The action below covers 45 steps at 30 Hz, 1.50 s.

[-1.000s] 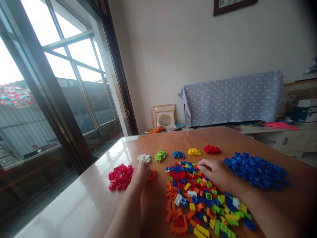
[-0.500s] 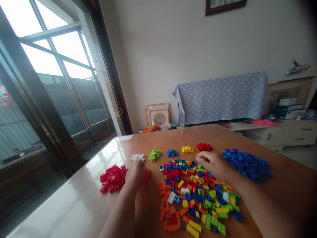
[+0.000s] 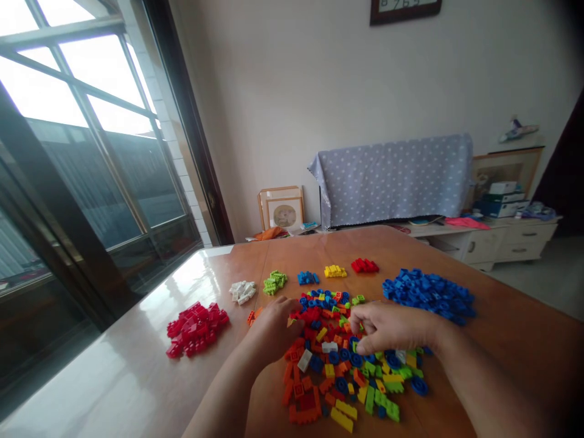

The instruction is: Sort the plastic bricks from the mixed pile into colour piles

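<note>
A mixed pile of small coloured bricks (image 3: 347,371) lies on the wooden table (image 3: 502,340) in front of me. My left hand (image 3: 274,325) rests on the pile's left edge, fingers curled down onto red and orange bricks. My right hand (image 3: 387,328) hovers over the pile's middle, fingers bent in a pinch among the bricks; what they hold is hidden. Sorted heaps lie around: red bricks (image 3: 196,328) at the left, blue bricks (image 3: 429,292) at the right.
Small sorted clusters line the far side: white (image 3: 241,291), green (image 3: 274,281), blue (image 3: 308,278), yellow (image 3: 335,271), red (image 3: 364,266). A few orange bricks (image 3: 252,316) sit by my left hand. A window is at the left; a cloth-covered item and a low cabinet stand behind the table.
Both hands have moved inward onto the mixed pile; the left left the orange bricks beside the red heap. The camera has swung to the right.
</note>
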Tool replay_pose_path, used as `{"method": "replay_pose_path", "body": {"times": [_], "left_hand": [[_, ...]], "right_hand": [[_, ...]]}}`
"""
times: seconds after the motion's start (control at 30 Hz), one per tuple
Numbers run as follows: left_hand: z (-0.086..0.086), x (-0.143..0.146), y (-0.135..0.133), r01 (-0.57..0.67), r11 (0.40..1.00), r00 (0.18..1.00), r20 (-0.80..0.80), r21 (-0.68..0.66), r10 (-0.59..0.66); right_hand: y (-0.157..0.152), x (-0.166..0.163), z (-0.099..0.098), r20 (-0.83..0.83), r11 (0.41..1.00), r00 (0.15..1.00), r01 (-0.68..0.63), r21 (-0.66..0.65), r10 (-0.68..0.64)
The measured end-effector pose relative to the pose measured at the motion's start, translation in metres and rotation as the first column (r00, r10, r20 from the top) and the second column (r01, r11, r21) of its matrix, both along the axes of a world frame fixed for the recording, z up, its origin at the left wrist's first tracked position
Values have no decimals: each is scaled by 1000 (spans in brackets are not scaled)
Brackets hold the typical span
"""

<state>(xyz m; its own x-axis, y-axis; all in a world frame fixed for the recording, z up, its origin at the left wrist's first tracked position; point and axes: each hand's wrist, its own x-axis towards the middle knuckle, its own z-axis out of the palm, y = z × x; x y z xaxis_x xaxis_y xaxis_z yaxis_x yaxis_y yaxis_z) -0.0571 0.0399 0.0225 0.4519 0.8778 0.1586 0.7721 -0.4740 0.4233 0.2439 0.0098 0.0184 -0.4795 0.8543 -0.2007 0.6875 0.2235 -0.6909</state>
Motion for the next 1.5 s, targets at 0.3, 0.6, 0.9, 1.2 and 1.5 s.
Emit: {"method": "replay_pose_path", "body": {"times": [0.3,0.6,0.9,1.2,1.5], "left_hand": [[8,3,-10,77,988,993,-73,-134,-87],[8,8,-10,57,991,994,-88,-118,-67],[2,25,-15,221,975,975,-27,14,-220],[-5,27,-15,233,972,971,-59,14,-232],[-15,33,-15,201,974,978,-84,105,-192]], "right_hand": [[-2,-28,-6,241,955,965,31,296,-106],[17,-37,-17,237,871,914,198,449,-329],[11,-40,-5,119,850,939,233,472,-324],[10,-56,-16,76,895,990,77,440,-122],[5,-63,-14,140,888,983,43,458,-120]]}}
